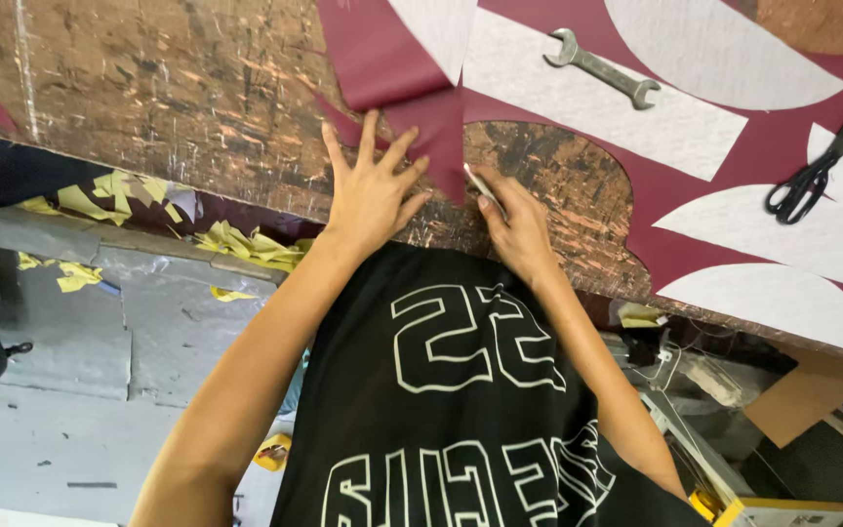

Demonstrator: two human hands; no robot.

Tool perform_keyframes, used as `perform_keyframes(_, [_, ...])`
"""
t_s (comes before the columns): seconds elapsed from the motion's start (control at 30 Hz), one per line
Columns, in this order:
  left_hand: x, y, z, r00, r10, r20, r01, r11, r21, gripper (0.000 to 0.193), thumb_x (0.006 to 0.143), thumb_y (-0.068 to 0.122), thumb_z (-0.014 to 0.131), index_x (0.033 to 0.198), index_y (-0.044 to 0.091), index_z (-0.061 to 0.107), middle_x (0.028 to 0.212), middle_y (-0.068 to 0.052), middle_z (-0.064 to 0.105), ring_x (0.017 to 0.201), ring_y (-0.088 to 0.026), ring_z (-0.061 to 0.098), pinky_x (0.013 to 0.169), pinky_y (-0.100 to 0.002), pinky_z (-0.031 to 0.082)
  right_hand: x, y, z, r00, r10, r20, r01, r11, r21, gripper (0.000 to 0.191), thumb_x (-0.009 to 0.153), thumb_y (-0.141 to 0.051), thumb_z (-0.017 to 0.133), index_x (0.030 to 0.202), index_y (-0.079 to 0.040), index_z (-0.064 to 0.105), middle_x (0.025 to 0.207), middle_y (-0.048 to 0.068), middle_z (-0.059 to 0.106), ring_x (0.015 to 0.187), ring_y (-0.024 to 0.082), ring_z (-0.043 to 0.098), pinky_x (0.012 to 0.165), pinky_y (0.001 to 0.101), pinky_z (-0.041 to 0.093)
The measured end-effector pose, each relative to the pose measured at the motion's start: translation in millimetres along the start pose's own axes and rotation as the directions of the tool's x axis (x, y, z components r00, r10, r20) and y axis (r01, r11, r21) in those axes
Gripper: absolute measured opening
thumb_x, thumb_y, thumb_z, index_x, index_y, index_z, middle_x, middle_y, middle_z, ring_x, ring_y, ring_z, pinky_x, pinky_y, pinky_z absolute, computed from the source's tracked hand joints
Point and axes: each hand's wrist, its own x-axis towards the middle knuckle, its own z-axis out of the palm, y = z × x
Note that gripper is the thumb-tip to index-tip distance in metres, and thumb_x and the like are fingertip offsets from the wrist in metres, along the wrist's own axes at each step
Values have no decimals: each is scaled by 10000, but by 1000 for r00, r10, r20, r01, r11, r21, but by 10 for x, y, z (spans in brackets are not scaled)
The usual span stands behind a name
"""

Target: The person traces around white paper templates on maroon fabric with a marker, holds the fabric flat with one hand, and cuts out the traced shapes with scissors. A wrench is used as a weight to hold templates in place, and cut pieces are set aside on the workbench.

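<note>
Maroon fabric sheet (421, 117) at frame centre: left hand (371, 195) presses it, fingers spread wide; right hand (517, 226) grips a thin metal blade (483, 185)

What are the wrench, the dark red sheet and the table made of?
The wrench looks like dull grey metal. The dark red sheet seems to be smooth leather-like material; its corner folds over softly. The table looks like worn, scratched brown board, probably wood.
</note>
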Motion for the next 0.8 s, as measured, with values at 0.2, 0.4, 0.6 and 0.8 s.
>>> perform_keyframes(0.2, [95, 105, 166, 993, -69, -93, 58, 992, -116, 652, 865, 530, 765, 1450, 283, 617, 1572, -125, 375, 1512, -436, 187, 1108, -849, 48, 35, -30, 138, 975, -217, -38, 214, 975, -65, 342, 1003, -45, 602, 1335, -108, 653, 1204, 144, 693, 1062, 346, 694, 893, 406, 551])
perform_keyframes(0.4, [95, 126, 253, 990, -103, -96, 93, 990, -107, 748, 782, 507, 833, 1468, 321, 597, 1610, -96, 340, 1530, -415, 163, 1116, -841, 62, 110, -90, 226, 985, -170, -30, 155, 946, -284, 307, 1016, -78, 598, 1292, -171, 695, 1063, 131, 671, 910, 390, 675, 730, 486, 539])
perform_keyframes(0.6, [103, 124, 272, 988, -114, -106, 103, 990, -101, 762, 747, 498, 852, 1448, 327, 607, 1605, -90, 339, 1521, -419, 163, 1100, -847, 65, 9, -128, 178, 990, -118, 77, 139, 906, -399, 310, 974, -119, 616, 1259, -206, 701, 1024, 148, 649, 831, 401, 677, 665, 512, 538])
perform_keyframes(0.8, [97, 124, 259, 988, -121, -100, 111, 988, -106, 771, 742, 485, 857, 1454, 326, 607, 1602, -88, 345, 1525, -413, 171, 1112, -839, 72, 173, -111, 215, 986, -152, 61, 164, 887, -432, 365, 955, -90, 595, 1285, -200, 705, 1019, 148, 654, 794, 414, 674, 661, 519, 541])
